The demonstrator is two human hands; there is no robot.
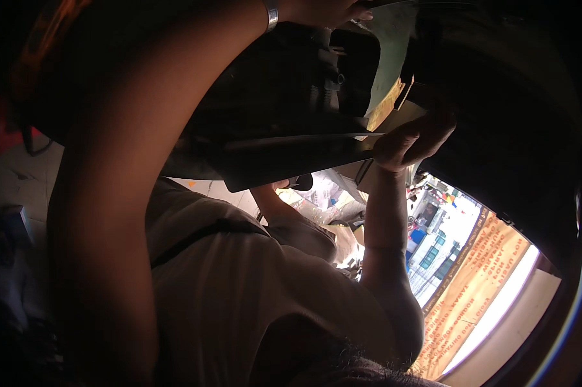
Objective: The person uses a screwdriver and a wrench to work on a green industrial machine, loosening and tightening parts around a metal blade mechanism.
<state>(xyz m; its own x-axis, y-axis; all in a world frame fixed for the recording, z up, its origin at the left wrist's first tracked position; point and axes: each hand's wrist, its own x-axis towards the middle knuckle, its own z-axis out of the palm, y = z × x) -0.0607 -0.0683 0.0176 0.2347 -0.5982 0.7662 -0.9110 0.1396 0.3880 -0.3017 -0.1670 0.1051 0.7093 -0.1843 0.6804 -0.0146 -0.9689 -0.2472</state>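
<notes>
My left arm rises along the left side, a metal band (271, 14) at its wrist. My left hand (326, 11) is at the top edge, beside the upper end of a pale green panel (395, 48); shadow and the frame edge hide most of its fingers. My right hand (414, 143) is raised at the right end of a long dark panel (297, 155), below a yellowish strip (384, 108). Its fingers look curled, but what they hold is lost in the dark.
Dark fittings (329, 77) hang in the shadowed hollow between my hands. My shirt (239, 277) fills the lower middle. Tiled floor (23, 174) lies at left. Clear plastic wrapping (326, 193) lies below the dark panel. An orange banner (468, 297) hangs at lower right by a bright opening.
</notes>
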